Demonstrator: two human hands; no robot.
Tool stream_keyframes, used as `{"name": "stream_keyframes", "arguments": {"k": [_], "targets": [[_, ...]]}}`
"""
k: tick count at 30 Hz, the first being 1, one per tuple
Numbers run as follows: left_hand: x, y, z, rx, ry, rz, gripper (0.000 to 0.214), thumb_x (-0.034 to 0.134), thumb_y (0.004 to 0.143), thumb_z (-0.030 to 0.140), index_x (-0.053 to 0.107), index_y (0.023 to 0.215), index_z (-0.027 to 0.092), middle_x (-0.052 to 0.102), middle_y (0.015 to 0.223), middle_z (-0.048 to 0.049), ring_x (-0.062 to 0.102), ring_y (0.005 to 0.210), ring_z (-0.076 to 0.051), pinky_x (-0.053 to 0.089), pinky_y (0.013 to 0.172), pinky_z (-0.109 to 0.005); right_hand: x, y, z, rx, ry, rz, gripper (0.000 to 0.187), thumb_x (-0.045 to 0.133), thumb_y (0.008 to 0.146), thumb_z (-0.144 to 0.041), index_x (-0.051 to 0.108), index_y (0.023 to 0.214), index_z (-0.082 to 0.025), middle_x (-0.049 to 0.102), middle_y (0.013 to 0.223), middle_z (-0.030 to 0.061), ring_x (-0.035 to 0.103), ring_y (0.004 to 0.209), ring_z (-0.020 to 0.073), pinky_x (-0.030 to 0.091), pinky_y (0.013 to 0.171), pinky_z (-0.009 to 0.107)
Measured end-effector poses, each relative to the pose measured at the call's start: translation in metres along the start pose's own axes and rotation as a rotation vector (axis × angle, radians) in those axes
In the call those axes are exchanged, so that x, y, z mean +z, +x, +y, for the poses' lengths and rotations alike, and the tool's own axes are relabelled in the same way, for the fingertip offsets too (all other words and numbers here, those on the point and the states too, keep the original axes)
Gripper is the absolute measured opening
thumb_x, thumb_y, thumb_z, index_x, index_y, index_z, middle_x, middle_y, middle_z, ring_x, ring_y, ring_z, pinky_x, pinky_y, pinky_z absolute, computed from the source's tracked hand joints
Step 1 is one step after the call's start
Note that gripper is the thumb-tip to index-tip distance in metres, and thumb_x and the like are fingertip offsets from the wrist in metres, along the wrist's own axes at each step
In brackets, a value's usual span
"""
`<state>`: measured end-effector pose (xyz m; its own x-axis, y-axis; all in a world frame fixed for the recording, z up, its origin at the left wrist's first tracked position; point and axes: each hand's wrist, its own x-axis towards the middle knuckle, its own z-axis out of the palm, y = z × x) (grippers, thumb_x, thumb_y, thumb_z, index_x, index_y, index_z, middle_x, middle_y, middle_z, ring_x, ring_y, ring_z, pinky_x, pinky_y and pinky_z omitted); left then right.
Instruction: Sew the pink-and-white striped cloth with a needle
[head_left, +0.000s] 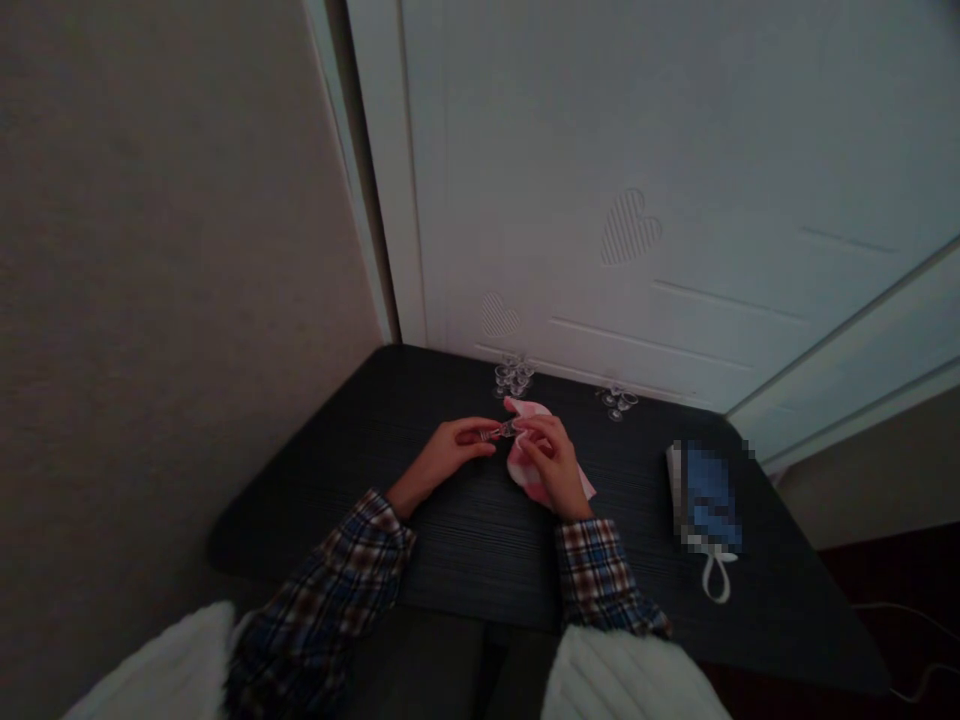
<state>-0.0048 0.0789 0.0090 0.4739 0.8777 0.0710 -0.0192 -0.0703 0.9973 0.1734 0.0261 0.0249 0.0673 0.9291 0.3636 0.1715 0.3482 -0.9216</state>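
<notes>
My left hand [450,452] pinches a small clear glass piece [501,431] over the dark table [465,540]. My right hand [553,462] is closed on a pink-and-white cloth [525,470] and presses it against the same piece. Both hands meet near the middle of the table. Both sleeves are plaid.
Two clusters of small clear glass pieces [513,376] [617,400] lie at the table's far edge, by a white door [637,200]. A blurred blue-and-white object with a white loop [705,505] lies at the right. A beige wall stands at the left.
</notes>
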Motion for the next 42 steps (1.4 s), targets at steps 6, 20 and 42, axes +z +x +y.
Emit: {"name": "stream_keyframes", "arguments": {"k": [6,20,42], "targets": [[0.000,-0.001,0.003,-0.009,-0.052,-0.008,0.042,0.067,0.067,0.020,0.059,0.107,0.015,0.062,0.108,-0.0081,0.058,0.098,-0.019,0.044,0.086,-0.032,0.001,0.001,0.007,0.022,0.015,0.047,0.025,0.060,0.075,-0.026,0.056,0.100,-0.024,0.055,0.093,0.0021,0.050,0.074,0.0132,0.043,0.068,0.027],[0.000,0.000,-0.001,0.016,0.006,0.001,0.041,0.068,0.065,0.021,0.060,0.104,0.013,0.064,0.102,-0.0089,0.059,0.093,-0.020,0.045,0.084,-0.035,-0.002,0.001,0.008,-0.045,-0.112,0.017,0.020,0.055,0.078,-0.025,0.062,0.097,-0.025,0.057,0.098,0.0038,0.052,0.078,0.0149,0.044,0.070,0.028],[0.010,-0.009,0.012,0.223,0.421,0.091,0.033,0.059,0.075,0.027,0.060,0.107,0.020,0.059,0.100,-0.0057,0.056,0.081,-0.016,0.045,0.075,-0.028,-0.003,0.003,0.009,-0.005,-0.031,0.017,0.013,0.055,0.078,-0.029,0.065,0.083,-0.021,0.062,0.093,0.0040,0.056,0.087,0.0178,0.044,0.075,0.030]]}}
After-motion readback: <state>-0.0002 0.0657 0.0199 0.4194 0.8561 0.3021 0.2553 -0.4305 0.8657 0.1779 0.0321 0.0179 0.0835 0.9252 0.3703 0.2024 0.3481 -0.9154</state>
